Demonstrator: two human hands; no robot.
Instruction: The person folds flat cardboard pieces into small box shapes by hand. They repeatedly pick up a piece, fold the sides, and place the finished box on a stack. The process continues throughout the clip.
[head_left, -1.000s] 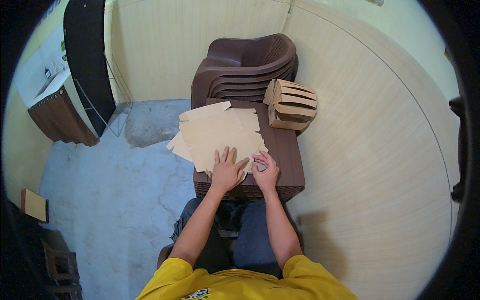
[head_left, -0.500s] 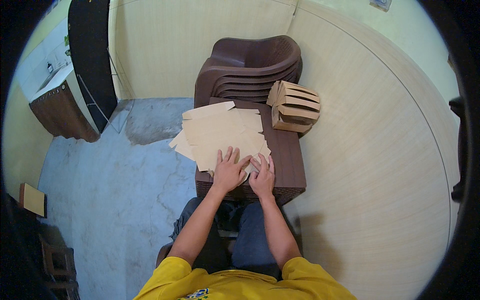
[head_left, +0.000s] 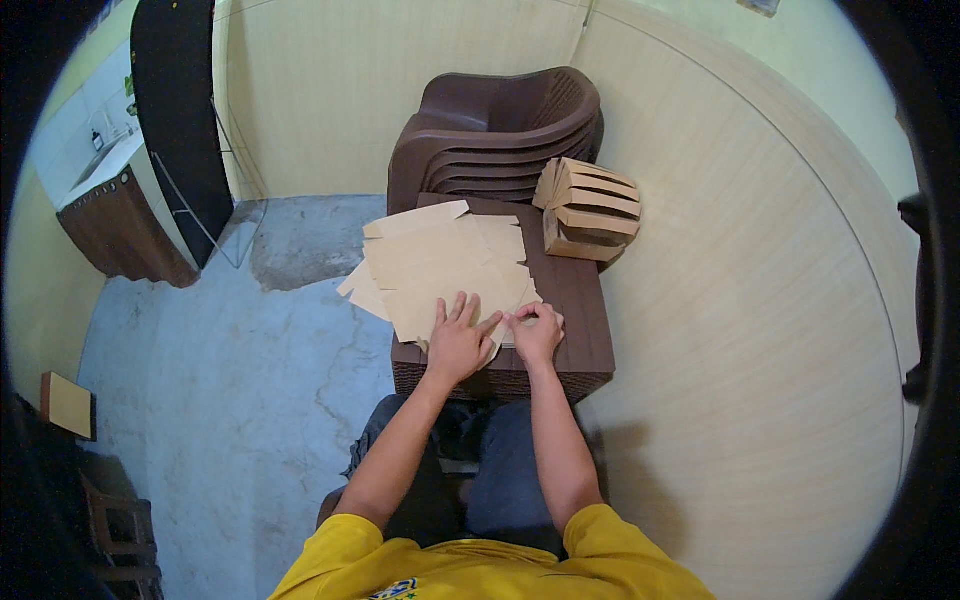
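Two hands: both worked at the near edge of the brown surface [head_left: 580, 300].
Left hand [head_left: 458, 343]: lay flat on the paper sheet [head_left: 440, 270], fingers spread, pinning it.
Right hand [head_left: 538, 330]: fingers curled and pressed together, pinching the sheet's near right corner.
Sheet location: top of a loose pile of tan sheets on the left half of the surface, overhanging its left edge.
Sheet heading: long axis ran away from the person, toward the stacked brown chairs [head_left: 495, 130]; near end under the hands.
Step, as judged: a fold or crease being started at that corner.
Next move, as judged: called for a steady left hand while the right pressed the crease flat.
Nearby: folded paper bags [head_left: 588, 210] stood bundled at the far right corner.
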